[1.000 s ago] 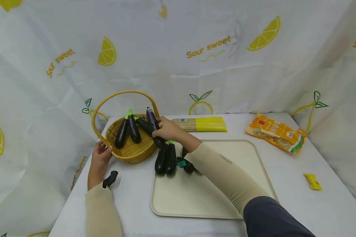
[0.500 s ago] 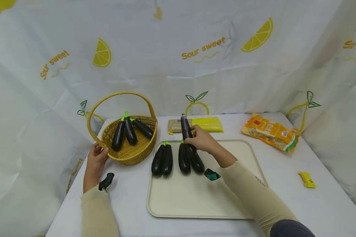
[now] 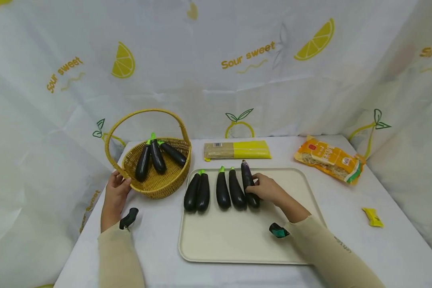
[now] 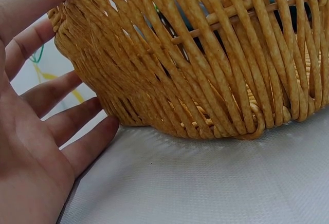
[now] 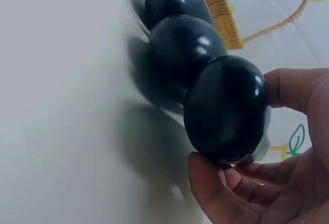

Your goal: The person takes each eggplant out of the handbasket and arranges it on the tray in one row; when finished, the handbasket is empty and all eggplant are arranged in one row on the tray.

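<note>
My right hand [image 3: 269,188] pinches a dark eggplant [image 3: 247,180] between thumb and fingers, at the right end of a row on the beige tray [image 3: 237,244]. In the right wrist view its rounded end [image 5: 226,111] faces the camera, a shadow lying beside it. Left of it on the tray lie two eggplants [image 3: 236,192], and further left a touching pair [image 3: 197,192]. My left hand [image 3: 116,194] holds the near left side of a wicker basket [image 3: 162,190]; up close, spread fingers [image 4: 85,149] meet its woven wall. Three eggplants [image 3: 157,158] lie inside the basket.
A yellow-and-clear packet [image 3: 237,150] lies behind the tray. At the back right is an orange food bag [image 3: 329,160], with a small yellow wrapped packet [image 3: 373,217] nearer the right edge. The basket's tall handle [image 3: 147,111] arches above it. A printed curtain hangs behind.
From over the basket, my right hand has carried an eggplant rightward and lowered it to the tray beside the others. My left hand has stayed at the basket.
</note>
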A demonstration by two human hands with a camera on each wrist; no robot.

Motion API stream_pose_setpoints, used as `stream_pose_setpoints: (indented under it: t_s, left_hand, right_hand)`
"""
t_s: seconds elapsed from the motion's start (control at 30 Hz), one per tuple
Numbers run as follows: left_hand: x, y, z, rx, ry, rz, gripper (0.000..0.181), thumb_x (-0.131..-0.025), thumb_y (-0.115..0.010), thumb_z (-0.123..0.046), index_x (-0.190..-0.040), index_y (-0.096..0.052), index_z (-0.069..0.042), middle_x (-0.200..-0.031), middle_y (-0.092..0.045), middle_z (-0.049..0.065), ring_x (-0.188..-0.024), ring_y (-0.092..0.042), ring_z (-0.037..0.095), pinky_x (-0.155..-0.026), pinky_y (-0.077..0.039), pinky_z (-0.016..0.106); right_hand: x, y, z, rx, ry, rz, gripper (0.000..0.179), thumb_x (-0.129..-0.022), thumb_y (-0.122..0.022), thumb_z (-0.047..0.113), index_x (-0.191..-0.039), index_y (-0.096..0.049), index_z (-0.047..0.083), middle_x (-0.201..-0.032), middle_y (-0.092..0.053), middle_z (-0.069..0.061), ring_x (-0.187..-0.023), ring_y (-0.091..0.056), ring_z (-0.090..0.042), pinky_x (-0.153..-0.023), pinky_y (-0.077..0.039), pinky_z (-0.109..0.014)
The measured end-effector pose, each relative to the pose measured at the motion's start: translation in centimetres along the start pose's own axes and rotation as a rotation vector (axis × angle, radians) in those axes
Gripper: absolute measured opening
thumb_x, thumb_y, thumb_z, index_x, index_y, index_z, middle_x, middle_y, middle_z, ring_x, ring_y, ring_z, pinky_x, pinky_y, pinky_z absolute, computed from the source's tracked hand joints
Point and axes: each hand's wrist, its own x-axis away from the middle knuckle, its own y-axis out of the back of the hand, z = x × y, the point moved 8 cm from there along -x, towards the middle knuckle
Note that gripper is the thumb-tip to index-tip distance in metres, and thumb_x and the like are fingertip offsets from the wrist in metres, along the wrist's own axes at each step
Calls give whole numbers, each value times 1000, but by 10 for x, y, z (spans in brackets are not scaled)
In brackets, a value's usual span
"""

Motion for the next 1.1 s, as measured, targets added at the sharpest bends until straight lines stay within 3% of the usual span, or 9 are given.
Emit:
stream_pose_setpoints:
  t_s: [0.23,0.6,0.87,1.1]
  left_hand:
    - [-2,0,0,-3,13,-15,43,-95,-56,5,-132,-45,-15,-137,-42,7,-117,-45,17,-89,-45,22]
    - [-3,0,0,-3,1,-40,41,-93,-60,4,-127,-48,-16,-131,-46,5,-112,-49,16,-87,-46,23]
    - [-2,3,0,11,18,-61,43,-93,-61,5,-129,-47,-15,-135,-44,6,-114,-47,17,-87,-47,23]
    - [-2,3,1,13,22,-56,43,-92,-61,4,-128,-47,-15,-135,-44,6,-114,-48,17,-87,-47,23]
  right_hand:
    - [4,-17,3,31,3,39,67,-85,-69,32,-137,-46,-3,-106,-63,-13,-88,-60,-24,-75,-49,-40]
    - [5,-25,7,80,13,45,73,-86,-70,39,-141,-42,0,-93,-61,-7,-69,-60,-18,-65,-48,-35]
    - [2,-13,4,66,11,44,76,-90,-66,45,-143,-38,-1,-81,-61,-5,-61,-60,-18,-63,-47,-35]
    - [-5,-4,5,49,20,30,67,-90,-69,36,-139,-44,-2,-91,-62,-9,-63,-62,-18,-63,-50,-35]
